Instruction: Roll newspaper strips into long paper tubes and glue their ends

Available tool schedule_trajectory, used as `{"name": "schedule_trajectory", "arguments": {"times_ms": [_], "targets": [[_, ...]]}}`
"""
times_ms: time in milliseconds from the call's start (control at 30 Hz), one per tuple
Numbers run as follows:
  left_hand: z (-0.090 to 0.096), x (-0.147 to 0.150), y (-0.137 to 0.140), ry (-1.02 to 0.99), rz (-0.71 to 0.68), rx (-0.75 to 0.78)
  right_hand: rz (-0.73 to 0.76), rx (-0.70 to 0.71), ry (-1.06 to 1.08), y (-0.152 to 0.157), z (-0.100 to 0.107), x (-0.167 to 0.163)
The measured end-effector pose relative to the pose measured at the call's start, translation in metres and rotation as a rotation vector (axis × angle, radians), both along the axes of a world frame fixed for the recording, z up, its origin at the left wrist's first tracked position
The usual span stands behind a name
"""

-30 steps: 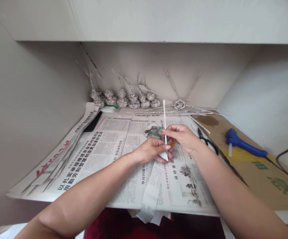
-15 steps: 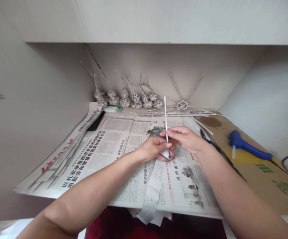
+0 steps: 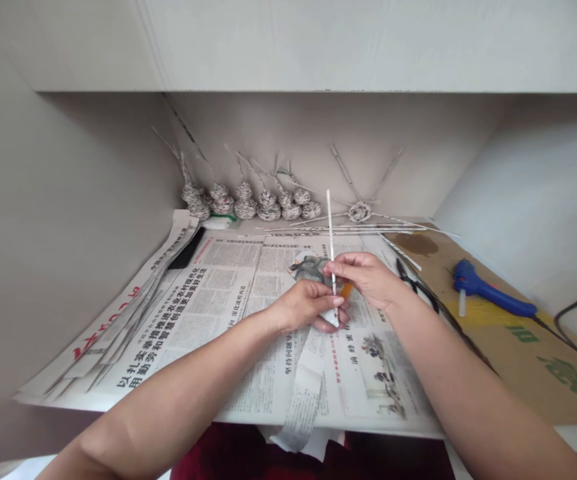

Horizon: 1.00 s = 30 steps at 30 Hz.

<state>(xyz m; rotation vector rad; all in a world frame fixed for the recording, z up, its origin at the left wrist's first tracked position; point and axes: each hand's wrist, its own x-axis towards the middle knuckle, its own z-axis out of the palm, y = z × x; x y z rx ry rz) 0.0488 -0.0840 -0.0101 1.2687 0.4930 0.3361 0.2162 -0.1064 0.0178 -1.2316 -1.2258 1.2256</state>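
Note:
A thin rolled newspaper tube (image 3: 330,227) stands nearly upright between my hands. My left hand (image 3: 311,305) is closed around its lower end, thumb on the front. Higher up, my right hand (image 3: 361,275) pinches the same tube between thumb and fingers. From under my left hand a loose newspaper strip (image 3: 304,387) trails toward me and hangs over the front edge of the table. It appears to join the tube's lower end, though my fingers hide the spot. Printed newspaper sheets (image 3: 203,320) lie beneath both hands.
Several woven paper gourds (image 3: 268,208) line the back wall, beside a round woven piece with spokes (image 3: 359,212). Cut strips (image 3: 133,313) and a black flat object (image 3: 186,249) lie left. Right are scissors (image 3: 413,280), cardboard (image 3: 508,360) and a blue glue gun (image 3: 493,293) with a cord.
The view has shifted slightly, so the surroundings sit a little further left. Both hands keep hold of the tube in nearly the same pose.

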Motion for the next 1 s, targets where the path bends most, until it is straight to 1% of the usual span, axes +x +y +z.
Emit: {"name": "schedule_trajectory", "arguments": {"times_ms": [67, 200, 233, 333, 400, 500, 567, 700, 733, 800, 867, 900, 1000], "targets": [[-0.0003, -0.0002, 0.0003, 0.007, 0.007, -0.004, -0.031, -0.001, 0.023, 0.0, 0.0005, -0.0001], [0.0002, -0.0007, 0.0007, -0.007, 0.027, -0.006, 0.076, -0.055, 0.031, -0.0012, 0.0021, 0.0008], [0.0002, -0.0007, 0.0006, -0.006, 0.023, -0.006, 0.076, -0.057, 0.031, -0.0012, 0.0021, 0.0007], [0.0001, -0.0006, 0.0002, 0.005, 0.002, -0.009, -0.008, -0.027, 0.055, -0.0004, 0.0013, -0.0003], [0.0005, -0.0005, 0.0, 0.008, 0.003, -0.005, -0.024, -0.018, 0.079, -0.0001, 0.0006, -0.0005], [0.0026, -0.0007, -0.0007, 0.012, 0.018, 0.006, 0.059, -0.046, 0.053, -0.0007, 0.0002, 0.0002], [0.0045, -0.0009, -0.0016, 0.022, 0.019, 0.009, 0.079, -0.055, 0.023, -0.0006, -0.0001, 0.0005], [0.0057, -0.0011, -0.0022, 0.039, 0.004, 0.019, -0.052, 0.009, 0.064, 0.0015, -0.0011, 0.0002], [0.0052, -0.0011, -0.0017, 0.038, 0.006, 0.021, -0.059, 0.019, 0.077, 0.0018, -0.0012, 0.0003], [0.0039, -0.001, -0.0004, 0.032, 0.013, 0.018, 0.0, 0.007, 0.07, 0.0017, -0.0009, 0.0008], [0.0029, -0.001, 0.0004, 0.035, 0.012, 0.013, 0.075, -0.038, 0.037, 0.0009, -0.0007, 0.0011], [0.0026, -0.001, 0.0005, 0.039, 0.008, 0.011, 0.081, -0.054, 0.028, 0.0005, -0.0006, 0.0011], [0.0027, -0.0013, -0.0002, 0.055, -0.008, 0.01, -0.003, -0.039, 0.062, 0.0001, -0.0001, 0.0006]]}}
